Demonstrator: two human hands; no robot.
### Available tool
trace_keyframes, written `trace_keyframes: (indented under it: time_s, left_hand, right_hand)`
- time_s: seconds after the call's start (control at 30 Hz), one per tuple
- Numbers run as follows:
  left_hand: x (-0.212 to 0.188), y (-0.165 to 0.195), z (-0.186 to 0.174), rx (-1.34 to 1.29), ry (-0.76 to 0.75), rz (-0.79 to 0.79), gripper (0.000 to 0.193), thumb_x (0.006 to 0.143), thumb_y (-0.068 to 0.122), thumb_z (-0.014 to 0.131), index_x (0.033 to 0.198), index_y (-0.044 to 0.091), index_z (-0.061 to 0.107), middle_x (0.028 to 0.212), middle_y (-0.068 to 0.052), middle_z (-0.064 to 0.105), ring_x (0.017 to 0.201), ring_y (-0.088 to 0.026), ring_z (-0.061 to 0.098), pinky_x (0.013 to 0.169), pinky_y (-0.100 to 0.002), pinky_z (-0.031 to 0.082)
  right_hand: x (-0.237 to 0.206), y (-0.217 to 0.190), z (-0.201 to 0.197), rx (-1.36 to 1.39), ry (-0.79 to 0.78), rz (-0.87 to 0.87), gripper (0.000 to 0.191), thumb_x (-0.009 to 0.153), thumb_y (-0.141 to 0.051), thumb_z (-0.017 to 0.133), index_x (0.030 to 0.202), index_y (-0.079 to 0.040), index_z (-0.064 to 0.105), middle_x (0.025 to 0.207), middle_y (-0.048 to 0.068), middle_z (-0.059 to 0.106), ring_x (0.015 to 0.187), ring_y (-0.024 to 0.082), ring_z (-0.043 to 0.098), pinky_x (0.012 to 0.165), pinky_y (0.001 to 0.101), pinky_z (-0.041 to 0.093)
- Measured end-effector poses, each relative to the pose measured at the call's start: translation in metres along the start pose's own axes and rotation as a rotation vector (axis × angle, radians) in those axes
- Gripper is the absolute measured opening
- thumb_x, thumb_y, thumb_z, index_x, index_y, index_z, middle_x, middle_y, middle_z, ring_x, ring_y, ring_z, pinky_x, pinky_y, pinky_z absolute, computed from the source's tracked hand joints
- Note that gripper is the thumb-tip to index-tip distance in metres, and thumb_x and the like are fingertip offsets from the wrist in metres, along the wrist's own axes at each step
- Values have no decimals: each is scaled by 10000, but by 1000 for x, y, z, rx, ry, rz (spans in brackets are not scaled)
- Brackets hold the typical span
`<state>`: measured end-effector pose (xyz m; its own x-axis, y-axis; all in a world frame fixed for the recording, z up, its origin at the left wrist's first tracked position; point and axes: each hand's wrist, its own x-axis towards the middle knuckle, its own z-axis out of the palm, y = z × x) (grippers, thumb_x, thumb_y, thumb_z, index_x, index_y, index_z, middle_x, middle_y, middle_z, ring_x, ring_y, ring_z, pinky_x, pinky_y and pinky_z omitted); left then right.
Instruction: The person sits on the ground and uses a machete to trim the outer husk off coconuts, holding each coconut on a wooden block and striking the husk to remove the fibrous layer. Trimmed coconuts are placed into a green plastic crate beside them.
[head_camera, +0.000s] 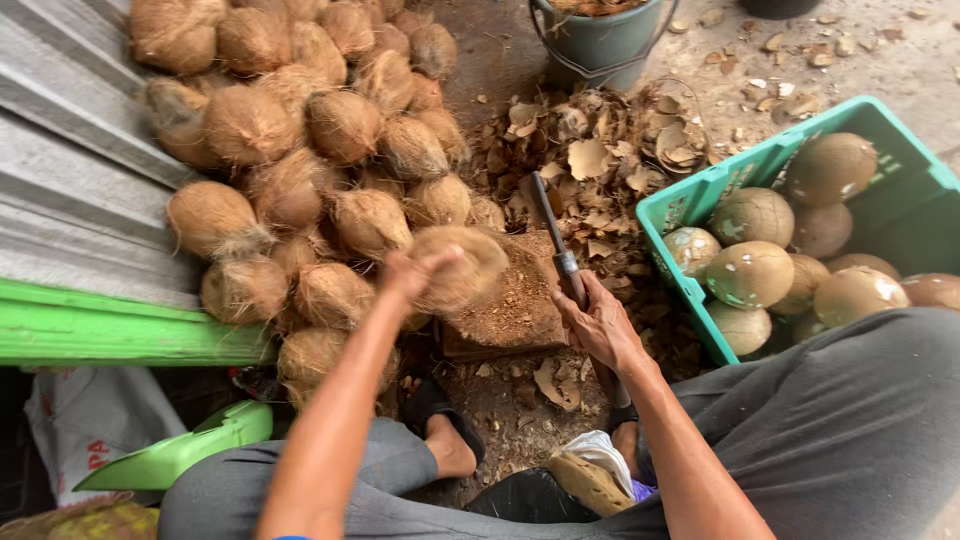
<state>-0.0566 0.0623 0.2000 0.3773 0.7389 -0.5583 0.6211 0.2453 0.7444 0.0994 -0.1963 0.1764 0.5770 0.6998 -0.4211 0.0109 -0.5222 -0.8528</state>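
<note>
Big pile of husked brown coconuts (300, 130) on the left, a teal crate (900, 215) on the right with about ten peeled pale ones, and one grey bucket (600, 40) up top. Left hand (415, 272) grips a hairy, blurred coconut (460, 265) over the wooden block (510, 300). Right hand (600, 325) is wrapped around a dark-bladed knife (555, 240), shell scraps everywhere.

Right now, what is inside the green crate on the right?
The green crate holds about ten husked coconuts, smooth and pale brown with white patches. The person's grey-trousered knee covers the crate's near corner, so anything lying there or beneath the top coconuts cannot be seen.
</note>
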Motion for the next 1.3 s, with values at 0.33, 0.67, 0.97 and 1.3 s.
trace_keyframes:
  time_s: [0.33, 0.67, 0.97, 1.3]
  left_hand:
    - [79, -138, 89, 422, 562, 568, 843, 846, 903, 320, 1053, 162, 666, 1107, -91, 664, 1024, -251, 590, 987, -474, 373]
    - [110, -117, 125, 398, 832, 272, 594, 1058, 571, 412, 685, 166, 635, 740, -89, 613, 680, -219, 549, 583, -438, 417]
    - [86, -94, 124, 220, 602, 51, 490, 1038, 506, 426, 793, 131, 625, 911, -99, 669, 874, -260, 591, 799, -422, 458]
    - [99, -120, 130, 240, 672, 234, 418, 1026, 418, 432, 785, 150, 644, 927, -72, 713, 916, -254, 617, 859, -424, 477]
  right_hand:
    - [6, 27, 29, -119, -39, -104, 400, 956, -437, 636, 1021, -47, 578, 683, 37, 518, 622, 172, 522, 585, 377, 456]
    - [-16, -5, 7, 322, 93, -311, 146, 1023, -211, 603, 1015, -66, 599, 666, -9, 523, 493, 81, 476, 397, 277, 394]
    - [-5, 30, 47, -5, -49, 133, 131, 1003, -164, 601, 970, -90, 703, 745, 31, 665, 490, 93, 514, 405, 282, 457]
    - [-6, 26, 46, 262, 233, -461, 89, 971, -48, 617, 962, -43, 705, 780, 28, 689, 625, 62, 628, 499, 247, 512]
